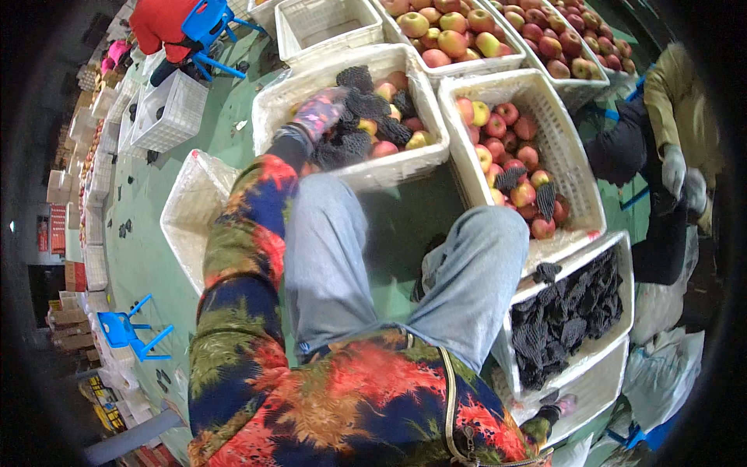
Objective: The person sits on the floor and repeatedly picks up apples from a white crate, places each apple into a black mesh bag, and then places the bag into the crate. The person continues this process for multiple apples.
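Note:
My left hand [322, 111], in a flower-patterned glove, reaches into a white plastic crate [435, 125] before my knees. Apples [384, 149] and black foam net sleeves [367, 104] lie mixed in this crate. The fingers are blurred among the sleeves, so what they grip is unclear. My right hand [566, 404], also gloved, is low at the right, over a white crate [589, 373] with a pale liner. A small dark piece [549, 397] shows beside its fingers; whether it is held cannot be made out. Just above stands a crate of black foam net sleeves [566, 318].
Right of my knees is a crate of red apples [513, 152] with a few sleeves. More apple crates [452, 35] stand beyond. An open crate [195, 210] sits left. A co-worker [671, 134] is at the right, another person [166, 29] far left by a blue chair [210, 26].

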The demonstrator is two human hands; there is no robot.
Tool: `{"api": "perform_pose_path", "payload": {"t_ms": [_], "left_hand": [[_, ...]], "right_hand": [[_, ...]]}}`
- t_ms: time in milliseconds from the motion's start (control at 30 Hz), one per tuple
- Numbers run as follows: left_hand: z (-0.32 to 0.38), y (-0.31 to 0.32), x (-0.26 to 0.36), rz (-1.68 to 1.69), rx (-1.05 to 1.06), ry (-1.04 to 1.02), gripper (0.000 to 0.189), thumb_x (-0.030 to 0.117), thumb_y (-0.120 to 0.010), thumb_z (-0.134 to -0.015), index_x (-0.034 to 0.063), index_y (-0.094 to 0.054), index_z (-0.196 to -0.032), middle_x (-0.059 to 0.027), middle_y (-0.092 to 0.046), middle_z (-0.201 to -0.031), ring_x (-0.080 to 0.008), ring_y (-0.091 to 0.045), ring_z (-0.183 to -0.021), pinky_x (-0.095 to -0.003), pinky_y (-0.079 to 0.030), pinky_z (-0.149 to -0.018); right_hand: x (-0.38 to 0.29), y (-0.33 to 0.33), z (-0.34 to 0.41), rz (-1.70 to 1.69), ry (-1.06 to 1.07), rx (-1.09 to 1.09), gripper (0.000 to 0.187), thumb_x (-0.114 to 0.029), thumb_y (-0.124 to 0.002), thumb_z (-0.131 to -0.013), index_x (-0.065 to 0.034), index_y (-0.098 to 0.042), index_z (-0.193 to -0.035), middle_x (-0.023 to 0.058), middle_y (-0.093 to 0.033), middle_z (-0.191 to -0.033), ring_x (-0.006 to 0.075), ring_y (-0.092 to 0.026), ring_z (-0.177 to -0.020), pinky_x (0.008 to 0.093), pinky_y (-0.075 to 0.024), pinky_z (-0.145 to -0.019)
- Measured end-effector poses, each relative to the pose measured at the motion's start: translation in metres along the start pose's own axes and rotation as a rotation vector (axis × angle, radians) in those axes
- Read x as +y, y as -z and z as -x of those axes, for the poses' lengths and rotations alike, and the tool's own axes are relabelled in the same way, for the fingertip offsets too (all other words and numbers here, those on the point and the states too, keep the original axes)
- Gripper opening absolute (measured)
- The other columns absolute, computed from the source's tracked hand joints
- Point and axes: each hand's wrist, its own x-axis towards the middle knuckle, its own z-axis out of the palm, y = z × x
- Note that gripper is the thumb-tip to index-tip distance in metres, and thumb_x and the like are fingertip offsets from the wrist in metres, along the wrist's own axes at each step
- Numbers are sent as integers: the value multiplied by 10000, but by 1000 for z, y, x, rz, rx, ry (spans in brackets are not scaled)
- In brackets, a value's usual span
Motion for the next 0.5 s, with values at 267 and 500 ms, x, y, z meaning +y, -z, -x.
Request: {"api": "perform_pose_path", "payload": {"t_ms": [267, 500], "left_hand": [[-68, -36, -10, -622, -208, 28, 423, 269, -651, -816, 140, -615, -1217, -147, -419, -1451, -335, -371, -1348, -501, -327, -1091], [-14, 30, 47, 547, 41, 32, 361, 272, -658, -838, 104, -647, -1157, -131, -543, -1308, -268, -542, -1175, -412, -464, -968]], "right_hand": [[-392, -170, 275, -328, 688, -322, 360, -162, -532, -948, 3, -549, -1267, 151, -595, -1233, 211, -597, -1066, 305, -466, -961], [-542, -334, 516, -726, 743, -1284, 201, -54, -554, -921, 4, -647, -1089, 95, -657, -1067, 173, -627, -963, 295, -496, -880]]}}
